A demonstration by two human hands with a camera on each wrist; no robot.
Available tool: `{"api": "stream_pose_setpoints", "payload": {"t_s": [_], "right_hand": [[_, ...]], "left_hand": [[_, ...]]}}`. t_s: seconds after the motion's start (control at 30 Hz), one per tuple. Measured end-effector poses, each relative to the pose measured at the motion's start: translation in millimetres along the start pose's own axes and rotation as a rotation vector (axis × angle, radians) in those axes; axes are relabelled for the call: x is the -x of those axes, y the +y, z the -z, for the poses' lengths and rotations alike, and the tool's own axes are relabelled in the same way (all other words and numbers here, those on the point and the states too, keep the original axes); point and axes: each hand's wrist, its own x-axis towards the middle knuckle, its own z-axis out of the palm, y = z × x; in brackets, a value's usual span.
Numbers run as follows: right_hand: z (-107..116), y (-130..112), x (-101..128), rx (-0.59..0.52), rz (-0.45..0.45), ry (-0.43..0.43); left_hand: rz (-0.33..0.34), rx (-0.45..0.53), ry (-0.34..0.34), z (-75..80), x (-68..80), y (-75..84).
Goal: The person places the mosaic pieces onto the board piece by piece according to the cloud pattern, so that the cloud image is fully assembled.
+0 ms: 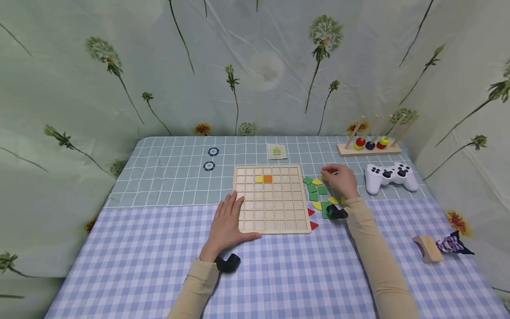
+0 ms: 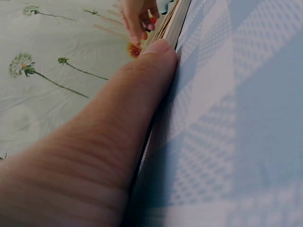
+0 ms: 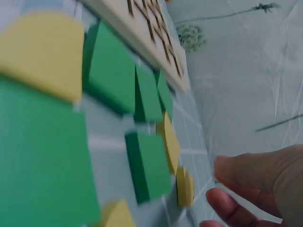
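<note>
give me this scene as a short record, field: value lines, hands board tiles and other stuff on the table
left hand: left hand lies flat, fingers straight, on the near left corner of the wooden grid board
right hand: right hand reaches over the loose tiles right of the board; whether it pinches one is unclear
board contents: a yellow tile and an orange tile side by side in the second row
loose tiles: green, yellow and red pieces on the cloth
other items: white game controller, ring stacker, two poker chips

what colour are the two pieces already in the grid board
One yellow piece and one orange piece, side by side; clearest in the head view.
</note>
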Motion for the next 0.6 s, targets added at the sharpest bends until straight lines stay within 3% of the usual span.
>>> {"api": "stream_pose_setpoints", "payload": {"t_s": [0.23,0.43,0.6], "right_hand": [[1.2,7.2,-1.2,0.049,-0.064,-0.065],[-2.8,5.7,-1.8,0.066,-0.088,-0.044],[-2.2,-0.7,2.6,0.091,-0.056,-0.008]], "left_hand": [[-0.003,-0.005,0.005,-0.3,0.6,0.2],[-0.005,-0.007,0.015,0.3,0.0,-0.1],[-0.004,-0.011,0.012,0.8,-0.2,0.1]]}}
